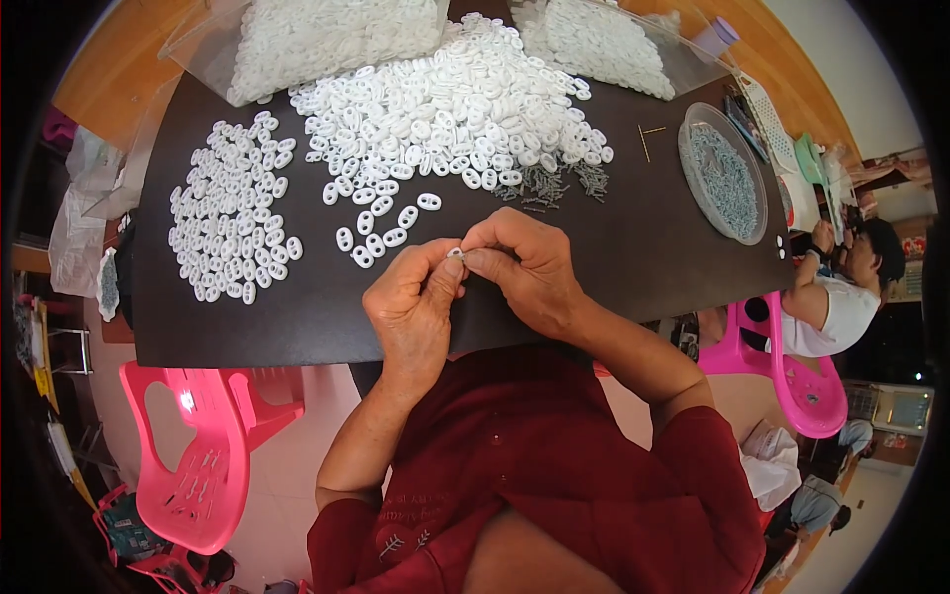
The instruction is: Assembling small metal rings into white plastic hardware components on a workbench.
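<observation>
Through the head camera I take the meeting fingertips as the middle of my dial. There, above the near edge of the dark brown desk (633, 238), I see a small white oval plastic piece (455, 254), largely covered by fingers. The left hand (411, 302) has its grip pinching that piece between thumb and forefinger. The right hand (534, 272) has its grip pressed together on the piece's right side; whether anything else sits between those fingertips I cannot tell.

Around ten o'clock I have a few loose white two-holed ovals (396, 238), near the left hand. A broad heap of the same ovals (435, 124) fills twelve o'clock, and a flatter spread of them (233, 218) lies just past nine. Between one and two I make out small dark-grey screw-like bits (542, 186) at the heap's edge. At two lies a thin gold-coloured T-shaped rod (644, 145); beyond it, a round clear plastic tub (761, 203) holds blue-grey bits (722, 188).
</observation>
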`<move>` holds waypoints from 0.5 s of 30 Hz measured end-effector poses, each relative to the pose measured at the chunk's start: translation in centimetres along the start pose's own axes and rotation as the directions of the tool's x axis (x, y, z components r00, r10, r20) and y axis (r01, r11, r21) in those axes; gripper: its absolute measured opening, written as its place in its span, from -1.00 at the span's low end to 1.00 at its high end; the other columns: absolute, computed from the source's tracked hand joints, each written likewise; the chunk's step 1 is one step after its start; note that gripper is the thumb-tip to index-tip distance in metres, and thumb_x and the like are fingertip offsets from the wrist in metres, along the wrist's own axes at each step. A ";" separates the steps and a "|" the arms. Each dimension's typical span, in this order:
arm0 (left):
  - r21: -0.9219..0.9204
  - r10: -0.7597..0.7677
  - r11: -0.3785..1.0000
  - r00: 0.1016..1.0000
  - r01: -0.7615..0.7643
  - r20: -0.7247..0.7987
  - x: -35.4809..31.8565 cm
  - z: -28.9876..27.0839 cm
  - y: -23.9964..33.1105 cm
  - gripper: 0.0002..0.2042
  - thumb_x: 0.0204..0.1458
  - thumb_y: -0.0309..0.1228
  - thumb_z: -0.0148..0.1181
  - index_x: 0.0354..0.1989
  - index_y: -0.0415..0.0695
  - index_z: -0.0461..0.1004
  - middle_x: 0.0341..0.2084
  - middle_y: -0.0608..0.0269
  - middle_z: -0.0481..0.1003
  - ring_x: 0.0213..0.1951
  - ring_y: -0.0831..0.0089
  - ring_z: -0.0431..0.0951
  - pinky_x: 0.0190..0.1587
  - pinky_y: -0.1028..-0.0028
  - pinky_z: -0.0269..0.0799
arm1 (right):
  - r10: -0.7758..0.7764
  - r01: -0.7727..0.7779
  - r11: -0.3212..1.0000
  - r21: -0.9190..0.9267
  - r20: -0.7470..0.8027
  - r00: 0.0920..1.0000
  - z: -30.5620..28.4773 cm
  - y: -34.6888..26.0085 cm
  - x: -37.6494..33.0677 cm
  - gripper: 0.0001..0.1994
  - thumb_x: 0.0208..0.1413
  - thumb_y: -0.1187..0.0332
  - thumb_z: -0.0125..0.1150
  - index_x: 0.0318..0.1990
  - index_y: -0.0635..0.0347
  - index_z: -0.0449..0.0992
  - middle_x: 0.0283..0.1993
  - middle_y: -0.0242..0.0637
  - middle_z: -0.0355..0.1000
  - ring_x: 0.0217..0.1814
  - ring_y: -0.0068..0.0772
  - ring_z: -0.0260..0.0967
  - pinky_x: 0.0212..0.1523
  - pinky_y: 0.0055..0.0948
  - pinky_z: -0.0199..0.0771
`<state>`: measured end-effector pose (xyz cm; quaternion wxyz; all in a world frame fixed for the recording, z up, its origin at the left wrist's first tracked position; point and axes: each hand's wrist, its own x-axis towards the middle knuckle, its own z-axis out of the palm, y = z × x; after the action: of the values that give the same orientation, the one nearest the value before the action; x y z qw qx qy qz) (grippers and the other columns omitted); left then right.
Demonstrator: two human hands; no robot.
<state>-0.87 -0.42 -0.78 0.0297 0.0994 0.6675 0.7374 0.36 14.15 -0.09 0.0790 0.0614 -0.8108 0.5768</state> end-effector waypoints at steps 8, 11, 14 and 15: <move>0.023 0.021 1.000 1.000 -0.021 -0.002 -0.2 0.0 -0.2 -0.88 0.05 -0.56 0.14 -0.28 -0.35 0.51 -0.50 0.28 0.49 -0.47 0.64 0.41 -0.40 0.67 0.36 | -0.057 0.057 0.991 -0.119 0.002 0.998 -0.1 -0.3 0.2 -0.96 -0.01 0.54 0.18 -0.37 0.28 0.48 -0.44 -0.38 0.37 -0.38 -0.63 0.33 -0.36 -0.60 0.33; -0.068 -0.017 0.998 1.000 0.016 -0.013 -0.1 0.0 0.0 -0.88 0.05 -0.55 0.15 -0.28 -0.36 0.51 -0.50 0.27 0.49 -0.47 0.64 0.41 -0.40 0.67 0.36 | -0.011 0.012 0.997 -0.078 0.015 1.000 -0.3 -0.7 0.4 -0.95 0.00 0.52 0.20 -0.36 0.28 0.49 -0.41 -0.39 0.39 -0.36 -0.64 0.33 -0.32 -0.60 0.34; -0.153 -0.076 0.986 0.996 0.068 -0.041 -0.1 -0.1 0.2 -0.86 0.04 -0.54 0.16 -0.26 -0.36 0.50 -0.49 0.25 0.49 -0.48 0.62 0.43 -0.39 0.67 0.38 | 0.082 -0.084 0.996 0.033 0.066 0.994 -1.0 -1.2 0.7 -0.92 0.03 0.50 0.20 -0.31 0.28 0.50 -0.38 -0.41 0.42 -0.33 -0.65 0.33 -0.28 -0.60 0.36; -0.187 -0.109 0.978 0.992 0.096 -0.061 -0.1 -0.2 0.2 -0.85 0.04 -0.54 0.17 -0.25 -0.36 0.49 -0.49 0.23 0.50 -0.48 0.61 0.45 -0.40 0.66 0.40 | 0.096 -0.097 0.995 0.029 0.037 0.995 -1.3 -1.2 0.9 -0.91 0.05 0.49 0.19 -0.28 0.28 0.51 -0.37 -0.42 0.43 -0.31 -0.67 0.34 -0.27 -0.60 0.37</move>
<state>-0.74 -0.64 -0.60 0.0530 0.0357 0.6015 0.7963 -0.25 14.92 1.65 0.0356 0.0336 -0.8052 0.5910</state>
